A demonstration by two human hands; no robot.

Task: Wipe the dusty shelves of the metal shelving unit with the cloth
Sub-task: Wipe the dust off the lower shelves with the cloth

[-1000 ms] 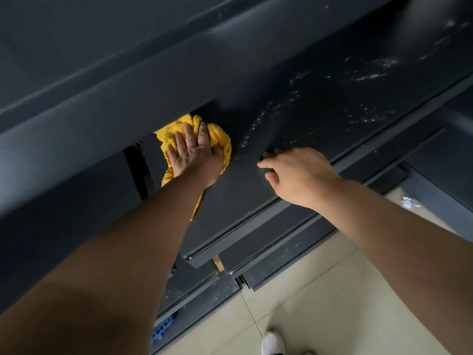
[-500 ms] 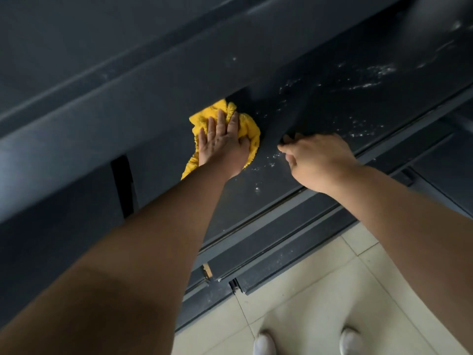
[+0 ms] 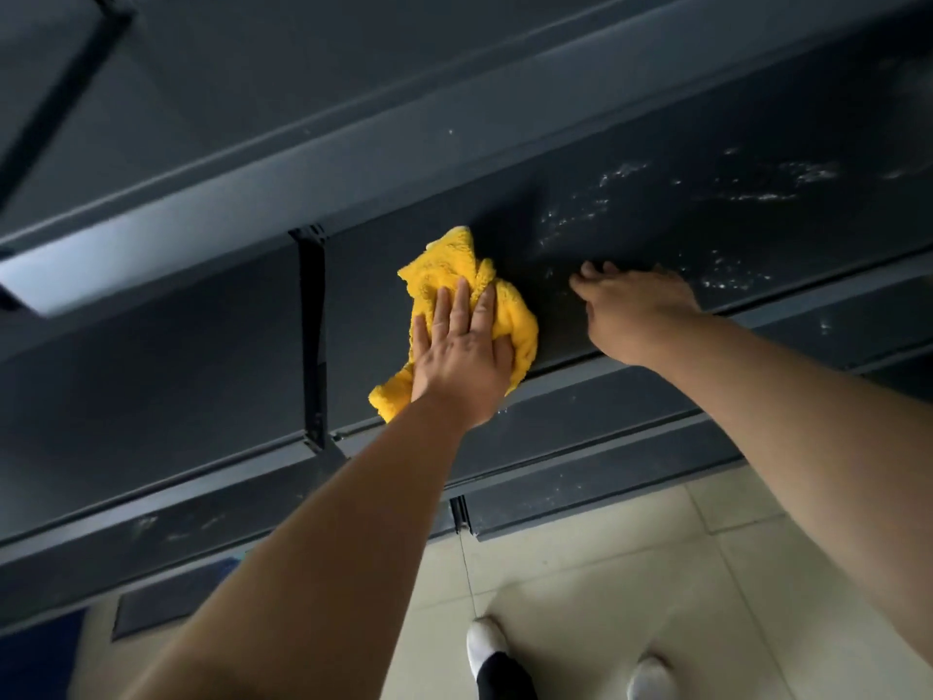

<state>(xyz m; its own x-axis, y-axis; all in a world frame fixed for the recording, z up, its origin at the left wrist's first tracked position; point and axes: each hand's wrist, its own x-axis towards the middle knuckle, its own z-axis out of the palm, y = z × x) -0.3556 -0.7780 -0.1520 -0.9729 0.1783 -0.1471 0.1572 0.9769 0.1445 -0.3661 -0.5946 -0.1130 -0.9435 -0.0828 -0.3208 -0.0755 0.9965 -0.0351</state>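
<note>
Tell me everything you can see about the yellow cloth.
The cloth is bright yellow, with a soft, fuzzy pile like microfibre. It lies crumpled in a loose bunch on the dark shelf, near its front edge and right of a black post. The left hand presses on it with straight fingers, covering its middle; yellow folds stick out beyond the fingertips and beside the wrist. The right hand rests on the shelf beside it, not touching it.

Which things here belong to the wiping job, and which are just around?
Job: cloth, pressed flat under the left hand; shelf; dust on it; right hand resting on the shelf.
Just around: floor; shoes; post.
</note>
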